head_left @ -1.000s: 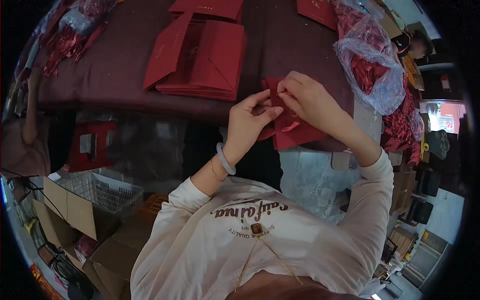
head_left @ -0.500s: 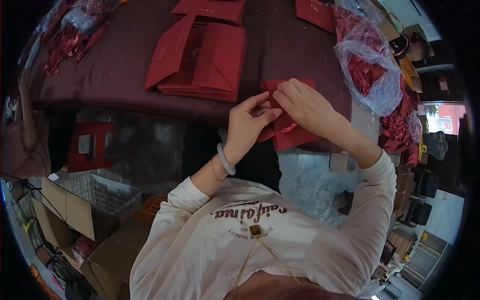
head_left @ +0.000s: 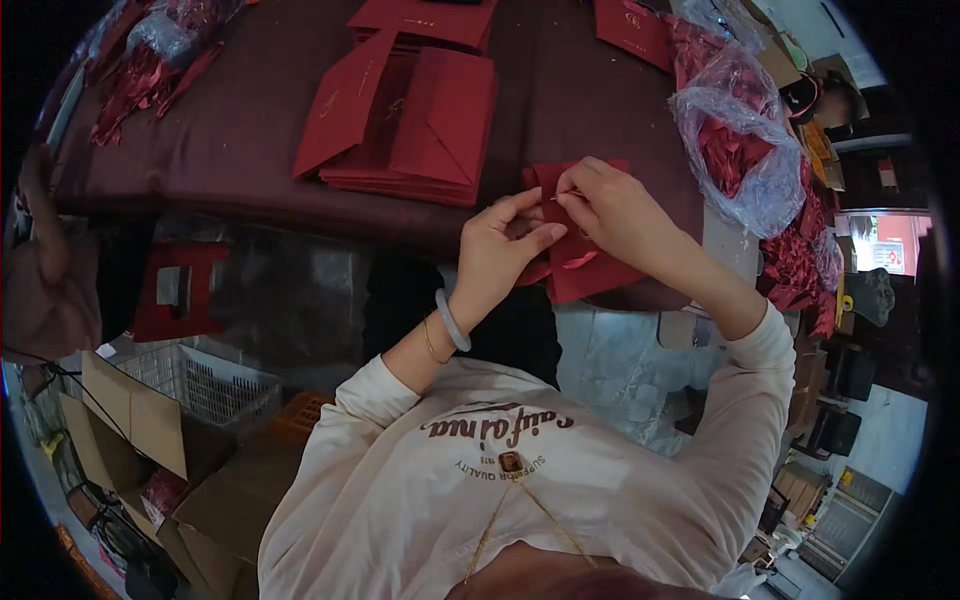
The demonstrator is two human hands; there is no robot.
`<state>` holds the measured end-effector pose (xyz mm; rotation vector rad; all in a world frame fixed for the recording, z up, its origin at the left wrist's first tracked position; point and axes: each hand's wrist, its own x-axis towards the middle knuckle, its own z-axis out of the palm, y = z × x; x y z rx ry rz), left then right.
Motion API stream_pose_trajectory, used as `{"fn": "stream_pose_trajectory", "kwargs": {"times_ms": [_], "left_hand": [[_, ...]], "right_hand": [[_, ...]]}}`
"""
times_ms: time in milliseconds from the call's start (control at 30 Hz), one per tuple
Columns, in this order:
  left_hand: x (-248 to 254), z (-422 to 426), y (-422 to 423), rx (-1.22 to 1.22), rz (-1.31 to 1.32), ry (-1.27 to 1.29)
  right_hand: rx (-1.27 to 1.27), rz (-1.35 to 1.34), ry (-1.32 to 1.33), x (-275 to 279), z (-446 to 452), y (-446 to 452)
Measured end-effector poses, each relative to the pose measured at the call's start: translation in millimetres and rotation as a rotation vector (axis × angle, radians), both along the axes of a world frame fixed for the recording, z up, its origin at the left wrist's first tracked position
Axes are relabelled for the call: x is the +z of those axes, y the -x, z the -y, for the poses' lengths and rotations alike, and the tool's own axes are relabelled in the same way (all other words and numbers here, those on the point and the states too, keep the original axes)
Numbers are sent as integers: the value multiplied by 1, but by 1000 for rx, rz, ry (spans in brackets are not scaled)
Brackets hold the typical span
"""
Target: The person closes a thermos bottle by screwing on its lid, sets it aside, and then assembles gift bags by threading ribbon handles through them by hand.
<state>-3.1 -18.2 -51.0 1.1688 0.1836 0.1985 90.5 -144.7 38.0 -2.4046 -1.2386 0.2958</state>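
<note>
A red paper bag [head_left: 603, 283], with a short red ribbon [head_left: 580, 261] on its face, is at the table's near edge in front of me. My left hand [head_left: 497, 245] grips its left edge between thumb and fingers. Over its upper part, my right hand [head_left: 612, 208] pinches with thumb and forefinger close to my left fingertips. A thin pale sliver shows at that pinch, too small to name. Left of my hands lies a stack of red paper bags [head_left: 440, 120], the top one with its flap folded open.
Dark red cloth covers the table [head_left: 240, 130]. Clear plastic bags of red shredded paper [head_left: 735, 155] lie at the right; another plastic bundle [head_left: 160, 40] is far left. Below stand a red stool [head_left: 205, 290], a grey crate [head_left: 225, 385] and cardboard boxes [head_left: 150, 425]. Another person's arm [head_left: 48, 225] shows at left.
My right hand's fingers have drawn slightly up and curled into a pinch, showing a thin sliver. My left hand keeps its hold on the red paper bag.
</note>
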Motion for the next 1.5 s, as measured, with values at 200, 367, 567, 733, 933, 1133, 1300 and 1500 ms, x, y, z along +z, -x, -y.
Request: {"fn": "stream_pose_trajectory", "kwargs": {"times_ms": [200,367,567,733,933,1133,1300,1500], "left_hand": [[1,0,0,-19,18,-31],[5,0,2,-8,21,65],[4,-4,3,-34,4,113],[3,-1,1,-16,53,-43],[20,9,-11,188,57,-731],[20,1,-15,211,114,-929],[26,-9,-15,173,158,-1094],[56,-18,1,-85,111,-1278]], "right_hand": [[43,25,-46,-6,1,-2],[148,67,-146,-1,-1,-9],[-73,-212,-121,-14,5,-11],[-187,-916,-628,-36,33,-26],[-312,-928,-894,-64,49,-14],[-247,-960,-1007,-68,50,-15],[-238,-897,-973,-70,48,-14],[-240,-977,-932,-68,46,-14]]}}
